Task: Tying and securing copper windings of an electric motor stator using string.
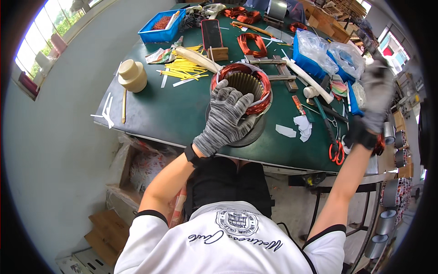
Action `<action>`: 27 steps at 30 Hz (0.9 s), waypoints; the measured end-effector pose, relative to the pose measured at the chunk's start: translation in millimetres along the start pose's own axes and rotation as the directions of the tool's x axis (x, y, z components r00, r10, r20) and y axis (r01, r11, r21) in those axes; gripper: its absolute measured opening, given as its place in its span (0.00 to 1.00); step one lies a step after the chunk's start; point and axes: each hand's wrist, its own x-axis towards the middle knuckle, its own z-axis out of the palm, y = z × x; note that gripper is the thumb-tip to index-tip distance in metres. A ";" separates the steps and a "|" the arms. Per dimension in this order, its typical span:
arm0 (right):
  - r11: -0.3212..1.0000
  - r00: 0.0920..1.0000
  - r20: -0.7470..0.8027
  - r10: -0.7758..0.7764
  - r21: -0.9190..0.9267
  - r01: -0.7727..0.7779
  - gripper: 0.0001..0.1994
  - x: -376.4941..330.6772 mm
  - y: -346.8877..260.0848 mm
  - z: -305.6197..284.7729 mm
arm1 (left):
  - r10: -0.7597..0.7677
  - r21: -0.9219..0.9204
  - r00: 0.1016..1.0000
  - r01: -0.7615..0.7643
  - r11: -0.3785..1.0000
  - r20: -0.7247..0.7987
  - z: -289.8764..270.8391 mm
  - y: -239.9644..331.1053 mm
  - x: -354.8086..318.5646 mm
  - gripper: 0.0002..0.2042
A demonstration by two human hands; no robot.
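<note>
A motor stator [248,82] ringed with red copper windings stands near the front edge of the green table, its slotted bore facing up. My left hand [228,112], in a grey knitted glove, lies over the near rim of it. The fingers are spread, and the tips rest on the windings. Far to the right, my right hand [380,89] is raised by the table's right side, also gloved. Motion smears its fingers, so what it holds, if anything, does not show. Nearest to it are blue bins [311,57] with clear plastic bags.
Yellow strips [187,64] and a phone [211,34] on a wooden block lie beyond the stator. A cream stepped cylinder [132,75] stands left. At right are a white mallet [310,92], red-handled scissors [337,153] and paper scraps [303,127]. A copper coil [251,44] lies farther back.
</note>
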 end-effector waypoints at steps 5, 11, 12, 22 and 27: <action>0.328 0.919 -0.046 0.390 -0.926 -0.185 0.15 -31.1 174.6 31.7 | 0.050 -0.099 0.991 -0.038 0.994 0.122 -13.1 -24.4 -2.5 0.22; 0.848 0.932 0.331 0.147 -0.528 0.053 0.11 90.6 127.7 -4.0 | 0.072 -0.060 0.955 -0.056 0.997 0.288 -37.7 -19.1 9.6 0.23; 0.900 0.885 0.448 0.130 -0.428 0.084 0.10 117.8 86.1 -24.7 | 0.035 -0.002 0.955 -0.036 0.999 0.295 -42.2 -8.9 14.4 0.23; 0.757 0.998 -0.053 0.022 -0.651 -0.051 0.14 -5.9 104.7 16.4 | 0.375 -0.036 0.871 -0.384 0.923 0.319 -34.4 -11.6 65.8 0.19; 0.798 0.951 -0.231 0.205 -0.524 -0.299 0.13 -47.8 114.1 -4.2 | 0.396 0.059 0.795 -0.472 0.879 0.460 -101.8 -8.0 95.5 0.16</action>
